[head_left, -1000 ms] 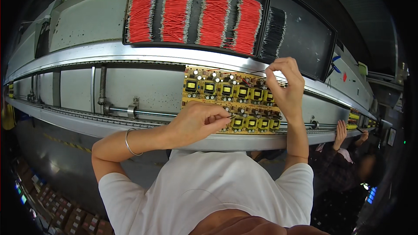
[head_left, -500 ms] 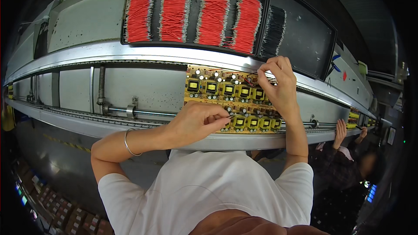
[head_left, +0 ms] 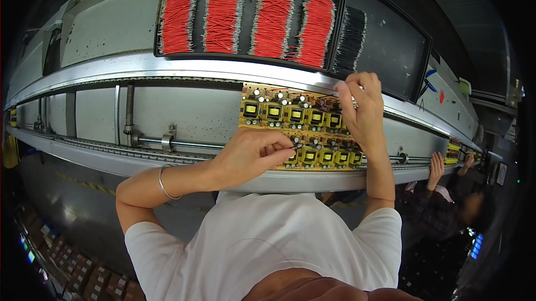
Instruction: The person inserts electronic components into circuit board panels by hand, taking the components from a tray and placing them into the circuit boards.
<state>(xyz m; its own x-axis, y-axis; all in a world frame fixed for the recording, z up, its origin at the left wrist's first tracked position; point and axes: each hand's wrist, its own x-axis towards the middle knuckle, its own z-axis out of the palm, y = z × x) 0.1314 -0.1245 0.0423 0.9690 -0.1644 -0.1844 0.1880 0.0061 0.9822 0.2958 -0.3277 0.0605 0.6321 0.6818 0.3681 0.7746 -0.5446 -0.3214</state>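
Note:
A yellow-brown circuit board panel (head_left: 268,129) lies across the rails in front of me, carrying rows of yellow-and-black transformers (head_left: 274,112) and round capacitors. Over its lower left part, my left hand (head_left: 251,151) is closed in a pinch on a thin black wire (head_left: 297,146), whose tip is among the near-row parts. At the panel's upper right, my right hand (head_left: 364,106) is closed, thumb against the fingers. Silver-tipped short wires (head_left: 355,102) show partly inside its grip; the rest is hidden by the fingers. Some red and black wires (head_left: 319,100) stand along the panel's far edge.
Beyond the far metal rail (head_left: 223,67), a black tray (head_left: 385,39) holds bundles of red wires (head_left: 226,11) and a smaller bundle of black wires (head_left: 350,39). A metal rod (head_left: 201,144) runs beneath the panel. At right, another person's hand (head_left: 436,166) rests by more boards (head_left: 453,150).
The circuit board panel has shifted slightly right. My right hand has moved a little right, its fingers covering more of the wires. My left hand keeps its pinch in nearly the same place.

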